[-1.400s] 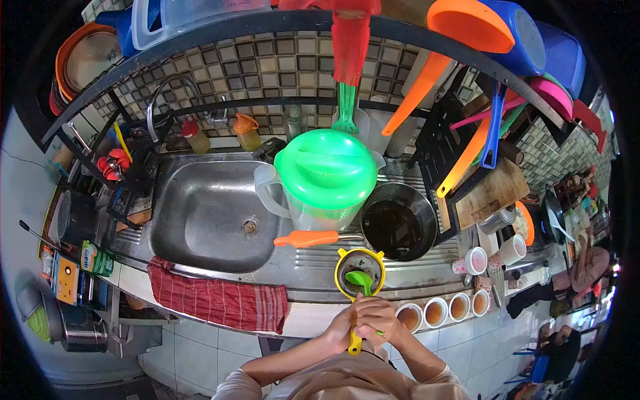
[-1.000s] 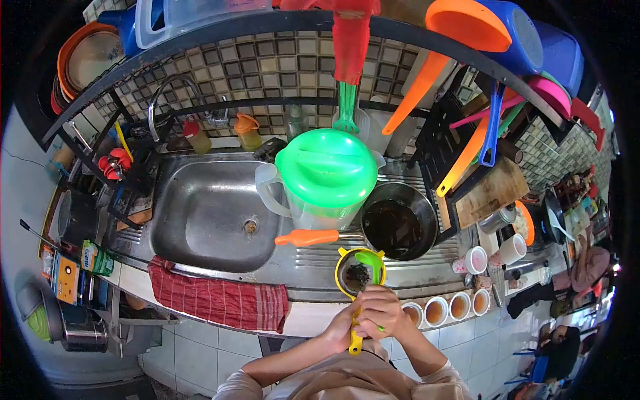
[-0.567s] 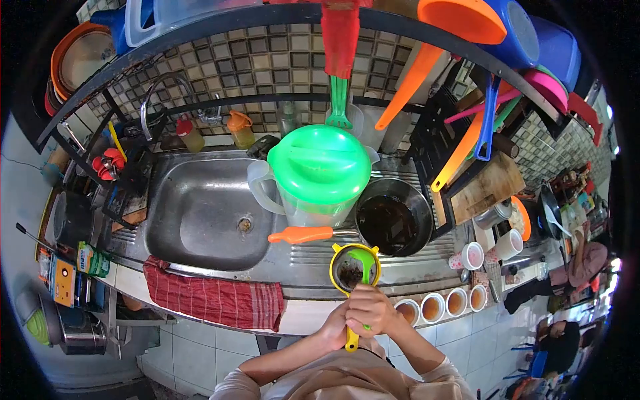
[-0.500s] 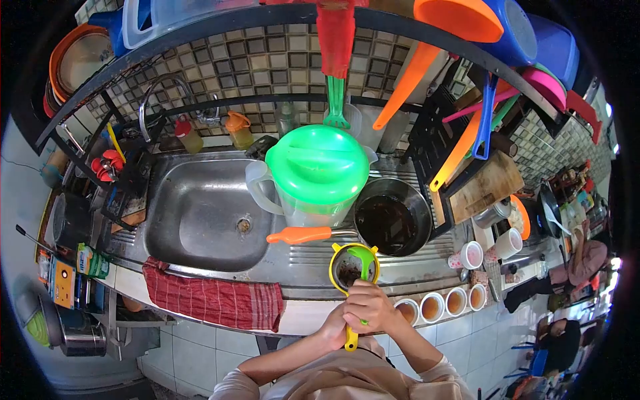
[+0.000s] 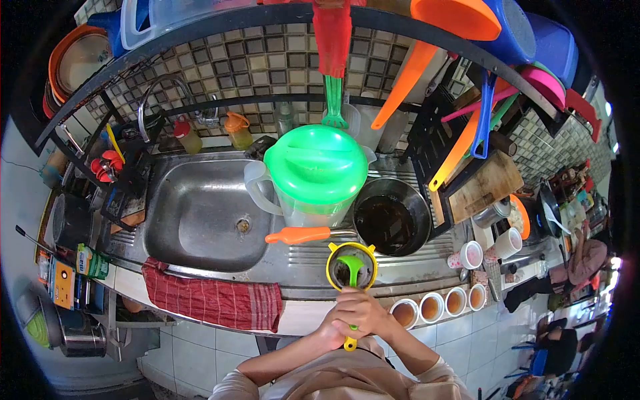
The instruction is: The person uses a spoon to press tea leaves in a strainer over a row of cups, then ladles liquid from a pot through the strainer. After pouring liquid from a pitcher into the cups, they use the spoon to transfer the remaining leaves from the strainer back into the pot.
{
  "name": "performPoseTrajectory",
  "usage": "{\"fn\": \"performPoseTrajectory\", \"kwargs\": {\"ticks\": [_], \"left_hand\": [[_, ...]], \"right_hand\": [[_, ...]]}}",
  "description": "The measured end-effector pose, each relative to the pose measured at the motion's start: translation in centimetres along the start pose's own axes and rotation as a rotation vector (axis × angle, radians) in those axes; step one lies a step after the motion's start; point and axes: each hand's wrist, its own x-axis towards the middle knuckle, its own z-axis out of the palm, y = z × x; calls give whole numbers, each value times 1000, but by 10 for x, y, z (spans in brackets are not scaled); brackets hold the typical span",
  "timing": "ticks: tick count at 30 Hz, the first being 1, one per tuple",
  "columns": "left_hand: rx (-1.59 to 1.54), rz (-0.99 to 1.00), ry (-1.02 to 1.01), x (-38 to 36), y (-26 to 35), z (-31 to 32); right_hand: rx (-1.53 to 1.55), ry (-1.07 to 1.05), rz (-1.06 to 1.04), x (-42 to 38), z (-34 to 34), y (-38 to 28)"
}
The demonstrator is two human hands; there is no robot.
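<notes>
My left hand [image 5: 335,331] is closed around the handle of a yellow-rimmed strainer [image 5: 331,275] at the counter's front edge. Overlapping it, my right hand [image 5: 363,311] grips a green spoon [image 5: 353,262], whose head rests inside the strainer. Dark residue lies in the mesh around the spoon. Both handles are partly hidden by my fingers. Just beyond the strainer stands a pan [image 5: 421,230] of dark liquid with an orange handle [image 5: 298,235] pointing left. Behind that handle is a clear pitcher [image 5: 310,215] with a green lid [image 5: 317,163].
Several cups of brown liquid [image 5: 431,307] line the front edge at right, near stacked cups [image 5: 469,255]. To the left are the sink [image 5: 193,227] and a red cloth [image 5: 213,297]. Utensils, including an orange ladle [image 5: 407,83], hang overhead. Another person [image 5: 587,260] is at far right.
The green spoon has shifted from the strainer's right side to its middle, and its head has turned. The strainer and both hands have moved slightly left.
</notes>
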Motion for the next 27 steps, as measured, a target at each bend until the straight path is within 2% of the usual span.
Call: {"fn": "performPoseTrajectory", "kwargs": {"ticks": [3, 6, 9, 12, 14, 18, 20, 25, 26, 27], "left_hand": [[117, -28, 76, -3, 7, 16], [154, -85, 144, 1, 8, 20], [168, -104, 118, 4, 8, 19], [97, -114, 137, 2, 11, 27], [68, -167, 67, 2, 12, 25], [2, -240, -4, 3, 15, 28], [27, -188, 81, 5, 12, 28], [19, -183, 124, 5, 7, 25], [32, -170, 108, 5, 9, 27], [44, -160, 96, 4, 11, 29]], "right_hand": [[52, 94, 8, 0, -7, -1], [63, 89, 26, -2, -17, 3], [65, 125, 15, -5, -16, 9], [197, 165, 8, -9, -17, 7], [109, 288, -35, -7, -26, 1], [197, 388, -38, -2, -30, -20], [191, 368, -15, -6, -20, -22], [232, 246, 46, -21, -8, 2], [212, 337, 44, -21, -5, 4], [219, 333, 53, -18, -6, -1]]}}
